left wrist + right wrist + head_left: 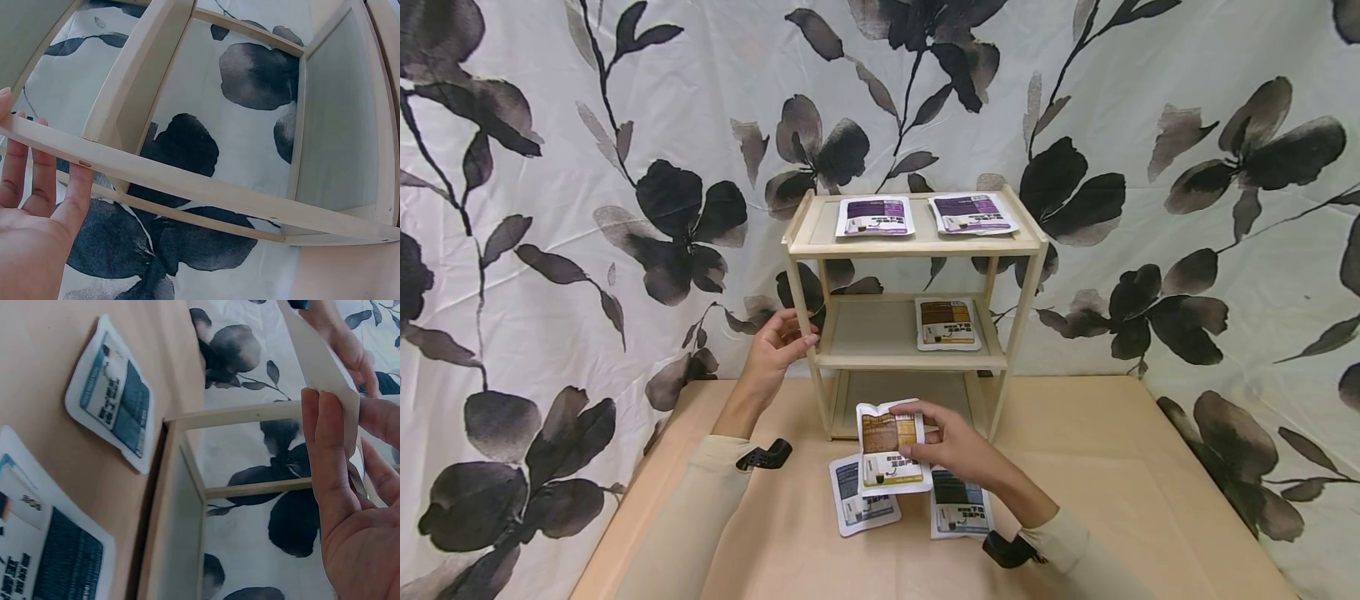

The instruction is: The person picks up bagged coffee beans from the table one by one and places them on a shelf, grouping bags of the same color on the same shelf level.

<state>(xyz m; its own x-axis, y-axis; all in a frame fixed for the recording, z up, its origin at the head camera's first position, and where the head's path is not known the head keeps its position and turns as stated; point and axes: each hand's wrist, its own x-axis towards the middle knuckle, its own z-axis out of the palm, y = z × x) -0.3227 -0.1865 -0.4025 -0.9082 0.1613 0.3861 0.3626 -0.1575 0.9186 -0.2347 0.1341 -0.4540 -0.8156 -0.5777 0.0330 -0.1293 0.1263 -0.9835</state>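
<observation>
Right hand point(951, 446) pinches a brown packet point(889, 448) just before the wooden shelf point(913, 312). Left hand point(775, 350), fingers straight, touches the shelf's left post.

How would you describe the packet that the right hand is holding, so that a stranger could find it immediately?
Start at the wooden shelf unit standing on the tan table. Just in front of its base, the right hand pinches a flat white-edged packet raised above the tabletop. Its label is brown and yellow, while the two packets lying on the table beneath it are blue.
</observation>
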